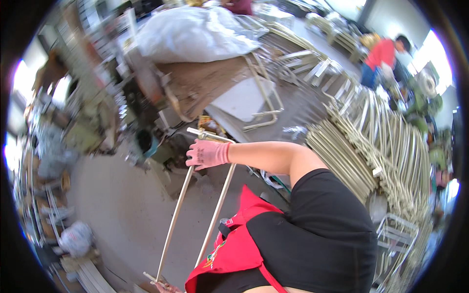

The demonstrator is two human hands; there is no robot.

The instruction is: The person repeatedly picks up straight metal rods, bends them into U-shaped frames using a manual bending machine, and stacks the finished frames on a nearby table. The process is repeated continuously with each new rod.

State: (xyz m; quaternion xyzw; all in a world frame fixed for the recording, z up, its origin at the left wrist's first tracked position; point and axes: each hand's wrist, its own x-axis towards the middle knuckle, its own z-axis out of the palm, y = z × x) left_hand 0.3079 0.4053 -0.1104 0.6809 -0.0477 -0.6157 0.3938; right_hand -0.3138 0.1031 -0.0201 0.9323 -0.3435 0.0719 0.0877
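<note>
A long pale metal tube frame (pixel 176 219) slants across the middle, with two near-parallel bars and a short crosspiece at its far end. My right hand (pixel 207 154), in a pink glove, is closed around the frame by that crosspiece, and my right arm reaches over from the right. At the lower edge, my left hand (pixel 167 287) grips the frame's near end; only part of it shows, the rest is cut off. Between the frame and my body hangs a red apron (pixel 229 254).
Ahead stands a brown worktop (pixel 210 83) bearing a big white plastic bag (pixel 195 34). A bent tube frame (pixel 279 105) leans at its right side. Stacked metal tubes (pixel 342 158) fill the right. Machinery (pixel 93 122) stands left. A person in red (pixel 381 54) is far right.
</note>
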